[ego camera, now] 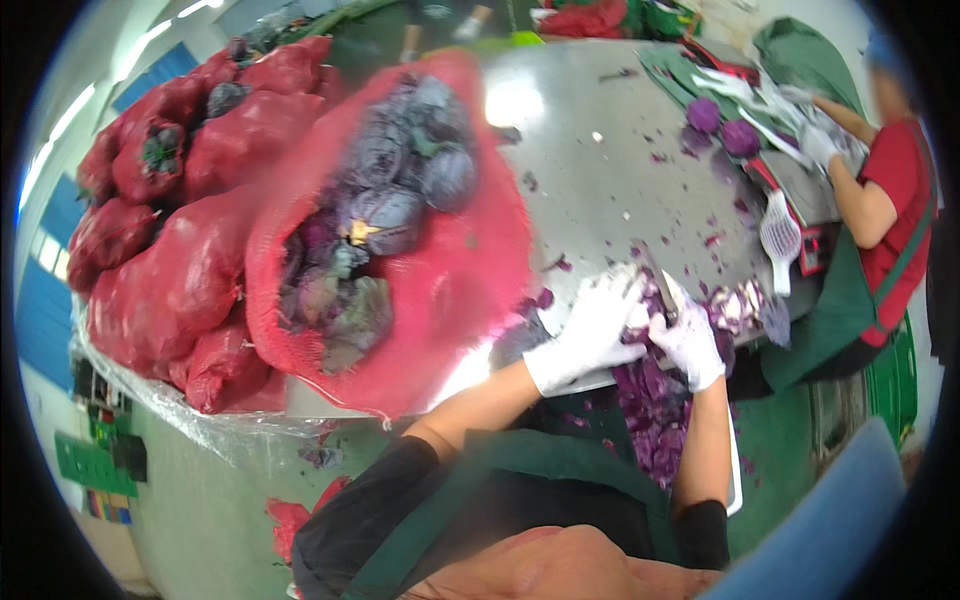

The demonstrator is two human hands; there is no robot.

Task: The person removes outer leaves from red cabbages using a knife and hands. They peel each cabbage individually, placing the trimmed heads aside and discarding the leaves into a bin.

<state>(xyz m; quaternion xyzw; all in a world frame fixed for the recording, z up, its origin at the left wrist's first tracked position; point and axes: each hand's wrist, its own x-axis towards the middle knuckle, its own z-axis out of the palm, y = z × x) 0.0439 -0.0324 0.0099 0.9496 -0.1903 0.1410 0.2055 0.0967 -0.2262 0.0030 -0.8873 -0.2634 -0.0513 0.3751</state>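
My right hand (691, 337), in a white glove, grips a knife (654, 271) whose blade points away from me over the table's near edge. My left hand (589, 330), also gloved in white, is just left of the blade. Between its thumb and fingers is a piece of red cabbage (637, 315), partly hidden by the glove. Below both hands, shredded red cabbage (656, 431) fills a container, and its white rim (737, 469) shows beside my right forearm. A heap of cabbage cores and scraps (735, 307) lies right of my right hand.
An open red mesh sack (465, 292) of whole red cabbages (386, 217) lies left on the steel table (570, 187). Filled red sacks (172, 277) are stacked beyond it. At right, a co-worker (892, 172) stands near peeled cabbages (703, 116) and a white slotted tool (780, 232).
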